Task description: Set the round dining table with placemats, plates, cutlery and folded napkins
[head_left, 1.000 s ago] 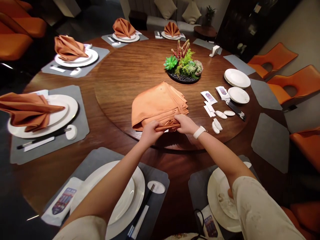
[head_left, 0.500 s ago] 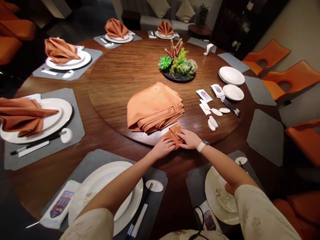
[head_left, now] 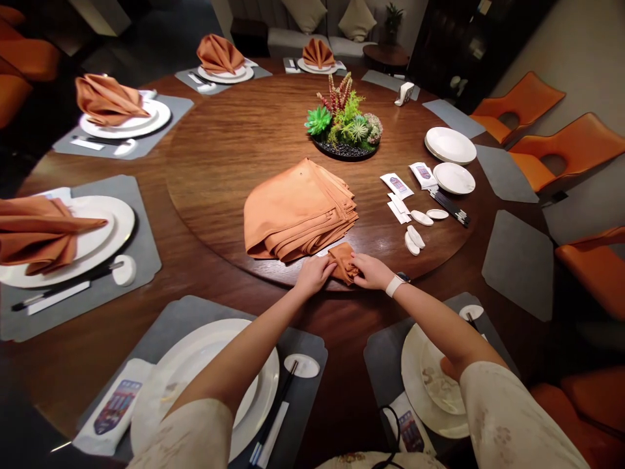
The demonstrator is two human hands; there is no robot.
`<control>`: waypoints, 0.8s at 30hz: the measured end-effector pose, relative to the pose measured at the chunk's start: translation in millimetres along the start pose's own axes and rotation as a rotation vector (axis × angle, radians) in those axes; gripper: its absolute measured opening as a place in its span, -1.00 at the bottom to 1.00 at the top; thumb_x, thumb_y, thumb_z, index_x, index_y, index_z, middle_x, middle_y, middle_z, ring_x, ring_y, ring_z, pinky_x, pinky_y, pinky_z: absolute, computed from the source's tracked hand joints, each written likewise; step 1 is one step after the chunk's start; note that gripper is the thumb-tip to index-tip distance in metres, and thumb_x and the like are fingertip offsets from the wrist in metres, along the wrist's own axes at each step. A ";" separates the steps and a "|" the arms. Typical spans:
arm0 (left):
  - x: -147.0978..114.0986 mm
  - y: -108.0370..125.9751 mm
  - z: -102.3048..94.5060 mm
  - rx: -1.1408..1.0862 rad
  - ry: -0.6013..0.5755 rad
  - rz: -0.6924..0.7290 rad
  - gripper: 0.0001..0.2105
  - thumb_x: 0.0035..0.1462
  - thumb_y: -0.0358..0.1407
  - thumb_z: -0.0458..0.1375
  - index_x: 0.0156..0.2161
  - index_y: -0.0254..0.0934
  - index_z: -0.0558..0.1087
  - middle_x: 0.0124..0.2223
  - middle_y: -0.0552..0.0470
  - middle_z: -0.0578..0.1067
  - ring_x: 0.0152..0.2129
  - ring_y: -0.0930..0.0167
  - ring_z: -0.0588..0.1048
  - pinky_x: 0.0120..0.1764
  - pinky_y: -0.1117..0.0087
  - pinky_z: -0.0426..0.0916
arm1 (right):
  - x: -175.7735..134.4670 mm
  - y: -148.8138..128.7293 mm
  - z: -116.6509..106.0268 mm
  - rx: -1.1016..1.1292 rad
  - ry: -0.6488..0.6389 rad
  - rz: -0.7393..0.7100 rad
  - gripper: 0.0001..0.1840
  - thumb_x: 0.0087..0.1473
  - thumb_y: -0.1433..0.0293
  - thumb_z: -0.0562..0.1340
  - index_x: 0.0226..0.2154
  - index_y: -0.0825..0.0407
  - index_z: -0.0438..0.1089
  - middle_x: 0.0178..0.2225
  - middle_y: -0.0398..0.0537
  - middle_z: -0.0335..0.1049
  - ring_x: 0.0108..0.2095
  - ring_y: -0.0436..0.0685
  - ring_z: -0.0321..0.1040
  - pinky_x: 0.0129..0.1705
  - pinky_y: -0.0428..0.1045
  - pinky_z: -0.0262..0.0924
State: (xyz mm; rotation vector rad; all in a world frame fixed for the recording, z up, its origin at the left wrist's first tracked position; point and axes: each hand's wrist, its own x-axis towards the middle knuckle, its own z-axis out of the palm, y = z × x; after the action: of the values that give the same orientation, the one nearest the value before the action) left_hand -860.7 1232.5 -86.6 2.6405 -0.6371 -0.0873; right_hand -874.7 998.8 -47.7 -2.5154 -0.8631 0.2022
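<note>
An orange cloth napkin (head_left: 343,260), folded into a small pleated bundle, is between my hands at the near rim of the round turntable (head_left: 234,150). My left hand (head_left: 314,273) pinches its left side. On the opposite side, my right hand (head_left: 374,270) grips the bundle, with some fingertips hidden by the cloth. Just beyond lies a fanned stack of orange napkins (head_left: 297,205), its near edge close to my left fingers. A white strip shows under the stack's near edge.
Stacked white plates (head_left: 452,144), wrapped packets (head_left: 396,185), chopsticks (head_left: 452,207) and small white rests (head_left: 414,240) lie to the right. A succulent arrangement (head_left: 347,127) stands behind. Place settings with folded napkins (head_left: 110,101) line the left; two plate settings (head_left: 161,384) sit nearest me.
My left hand has shifted from lying over the napkin to pinching its left side. The bundle looks more gathered, and my right fingers have closed around its right side. The view shifted slightly.
</note>
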 end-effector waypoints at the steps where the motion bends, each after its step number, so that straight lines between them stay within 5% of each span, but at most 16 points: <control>1: 2.2 1.8 0.3 0.023 0.000 0.006 -0.63 0.36 -0.11 -0.10 -0.32 -0.25 0.44 -0.32 -0.11 0.53 -0.28 0.26 0.47 -0.18 0.27 0.27 | 3.3 0.7 -2.2 0.067 0.034 0.072 -0.72 0.05 0.44 0.21 -0.14 0.16 0.42 -0.10 0.19 0.44 -0.08 0.23 0.36 0.03 0.10 0.25; 5: 10.0 12.1 -3.8 0.089 -0.066 0.025 -0.62 0.35 -0.09 -0.11 -0.19 -0.26 0.48 -0.27 -0.14 0.57 -0.26 0.24 0.51 -0.13 0.26 0.27 | 15.8 -1.3 -16.1 0.327 0.207 0.315 -0.81 0.13 0.41 0.13 -0.25 0.10 0.42 -0.33 -0.06 0.45 -0.31 0.08 0.34 -0.20 -0.02 0.23; 8: 19.4 20.9 -11.1 0.108 -0.154 -0.051 -0.56 0.33 -0.02 -0.10 -0.21 -0.27 0.52 -0.25 -0.20 0.59 -0.24 0.19 0.55 -0.10 0.22 0.30 | 17.4 -12.9 -25.3 0.312 0.287 0.354 -0.81 0.17 0.38 0.11 -0.27 0.09 0.40 -0.35 -0.07 0.43 -0.34 0.07 0.32 -0.24 -0.04 0.19; 16: 55.4 27.5 -33.8 0.008 -0.342 -0.565 -0.61 0.15 -0.12 0.07 -0.14 -0.37 0.59 -0.10 -0.36 0.59 -0.09 0.04 0.56 -0.19 0.24 0.42 | -9.9 -49.6 6.2 -0.222 0.001 0.060 -0.80 0.21 0.42 0.13 -0.16 0.17 0.40 -0.14 0.22 0.40 -0.04 0.26 0.31 0.00 0.09 0.24; 20: 61.2 32.7 -36.6 0.029 -0.317 -0.651 -0.58 0.12 -0.18 0.10 -0.04 -0.44 0.55 -0.01 -0.42 0.55 -0.05 0.03 0.54 -0.14 0.19 0.44 | -10.9 -57.1 21.3 -0.387 -0.001 0.086 -0.70 0.25 0.50 0.08 -0.01 0.24 0.34 0.00 0.30 0.32 0.16 0.32 0.18 0.09 0.13 0.25; 24: 51.5 39.1 -41.8 0.001 -0.280 -0.583 -0.62 0.15 -0.20 0.05 -0.05 -0.37 0.55 -0.03 -0.31 0.57 -0.05 0.10 0.54 -0.08 0.21 0.43 | 4.7 -66.3 13.9 -0.481 -0.101 0.177 -0.64 0.34 0.51 -0.08 -0.05 0.23 0.37 -0.10 0.24 0.37 0.13 0.34 0.24 0.01 0.10 0.32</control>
State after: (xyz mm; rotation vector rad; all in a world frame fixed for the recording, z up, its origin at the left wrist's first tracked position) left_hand -824.7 1193.9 -30.5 2.7508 0.0741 -0.6311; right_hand -910.9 1052.9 -28.2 -3.0581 -0.8006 0.1995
